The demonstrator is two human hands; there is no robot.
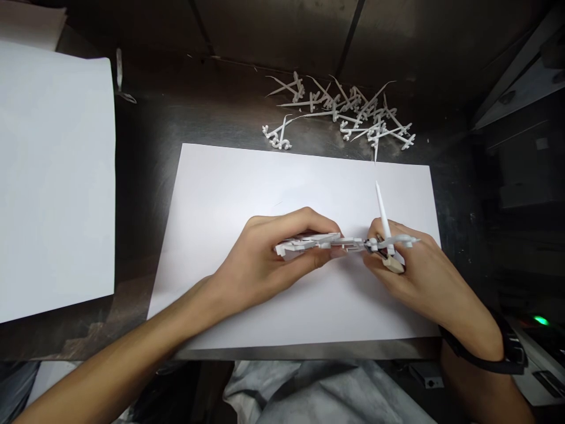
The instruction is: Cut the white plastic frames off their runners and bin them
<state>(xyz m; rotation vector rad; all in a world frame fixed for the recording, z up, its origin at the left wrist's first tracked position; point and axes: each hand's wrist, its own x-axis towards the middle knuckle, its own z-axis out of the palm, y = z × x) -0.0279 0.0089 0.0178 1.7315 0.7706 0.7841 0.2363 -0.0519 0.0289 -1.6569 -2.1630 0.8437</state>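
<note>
My left hand (pixel 256 253) is closed, pinching a flat white moulded plastic part (pixel 309 242) edge-on between thumb and fingers. The part reaches right, to where a white plastic sprue (pixel 383 212) with a tapered spike and a curved runner joins or touches it; I cannot tell which. My right hand (pixel 419 271) is closed at that end, around a small tool (pixel 394 264) with a beige handle end and some dark metal. Fingers hide most of the tool, so its kind does not show. Both hands are above a white sheet of paper (pixel 229 182).
Beyond the sheet, several cut-off white sprues (pixel 353 109) lie heaped on the dark metal table (pixel 145 129). At left are another large white sheet (pixel 53 176) and a loose white strip (pixel 120 73). A device with a green light (pixel 541 320) sits at lower right.
</note>
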